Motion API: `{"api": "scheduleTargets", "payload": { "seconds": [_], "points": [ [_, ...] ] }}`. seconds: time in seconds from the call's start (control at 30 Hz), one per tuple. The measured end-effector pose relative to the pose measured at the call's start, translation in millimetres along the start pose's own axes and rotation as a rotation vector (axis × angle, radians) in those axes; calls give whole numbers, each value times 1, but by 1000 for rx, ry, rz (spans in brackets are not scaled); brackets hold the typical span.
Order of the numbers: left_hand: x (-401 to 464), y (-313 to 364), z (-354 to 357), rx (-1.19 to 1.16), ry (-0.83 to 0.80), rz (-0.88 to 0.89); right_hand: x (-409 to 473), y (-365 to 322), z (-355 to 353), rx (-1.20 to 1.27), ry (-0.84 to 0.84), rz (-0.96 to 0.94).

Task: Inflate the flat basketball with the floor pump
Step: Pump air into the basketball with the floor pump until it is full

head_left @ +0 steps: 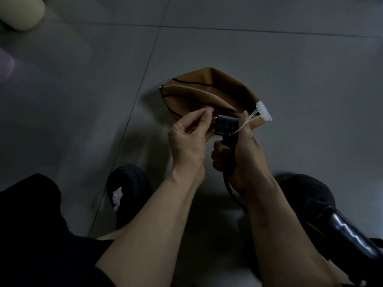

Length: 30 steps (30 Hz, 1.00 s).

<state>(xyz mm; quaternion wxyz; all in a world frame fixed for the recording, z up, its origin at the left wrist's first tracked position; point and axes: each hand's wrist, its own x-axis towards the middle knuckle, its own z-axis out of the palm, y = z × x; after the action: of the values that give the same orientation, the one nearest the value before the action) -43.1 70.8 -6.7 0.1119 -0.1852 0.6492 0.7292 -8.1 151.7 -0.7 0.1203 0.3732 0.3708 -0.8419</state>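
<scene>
Right hand wrapped firmly round the pump head where the hose enters, steadying it. Left hand pinches something tiny at the nozzle, likely seating the needle. The flat basketball lies folded on the tiled floor just beyond, within reach; the pump handle waits lower right.

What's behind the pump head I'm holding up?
The flat basketball lies on the floor behind the pump head. The head and both hands, left hand and right hand, cover its near edge, so no valve is visible.
</scene>
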Motion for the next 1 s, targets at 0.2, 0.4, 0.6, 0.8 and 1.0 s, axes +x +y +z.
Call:
{"api": "scheduleTargets", "payload": {
  "seconds": [0.2,0.4,0.6,0.8,1.0],
  "points": [
    [5,4,-9,253,-47,150,-1,-7,-3,-46,7,4],
    [16,12,-16,491,-234,266,2,-13,-10,-128,-78,-37],
    [8,-5,-11,16,-96,-68,3,5,3,-155,-18,-213],
    [9,0,-9,-148,-79,-99,5,6,0,-86,-7,-225],
    [10,14,-20,271,-273,99,9,-3,-9,-104,-25,-98]
  ]
}}
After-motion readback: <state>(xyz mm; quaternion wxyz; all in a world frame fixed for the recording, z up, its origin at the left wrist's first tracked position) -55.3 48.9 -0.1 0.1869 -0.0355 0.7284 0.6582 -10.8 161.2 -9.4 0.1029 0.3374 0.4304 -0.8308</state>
